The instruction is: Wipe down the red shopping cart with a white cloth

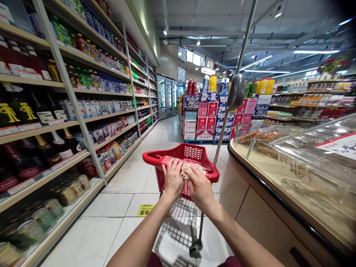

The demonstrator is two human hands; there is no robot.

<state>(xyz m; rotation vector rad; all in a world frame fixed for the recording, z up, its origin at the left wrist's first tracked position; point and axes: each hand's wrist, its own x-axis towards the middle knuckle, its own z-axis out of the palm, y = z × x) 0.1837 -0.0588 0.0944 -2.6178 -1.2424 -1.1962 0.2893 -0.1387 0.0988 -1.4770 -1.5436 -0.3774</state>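
Clutching cloth in closed right hand against cart at six o'clock; laying left hand over handle at cloth's nine o'clock, cannot tell how firmly.

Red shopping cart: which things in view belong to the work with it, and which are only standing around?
In the work:
- red shopping cart
- left hand, on the cart
- right hand, holding the crumpled pale cloth

Only around:
- stacked boxes
- yellow floor sign
- glass-door fridges

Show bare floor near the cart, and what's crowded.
Bare: white floor between the left shelving and red cart, except a yellow sign. Crowded: that shelving, stacked cartons ahead, cart handle under left hand, right hand and pale cloth.
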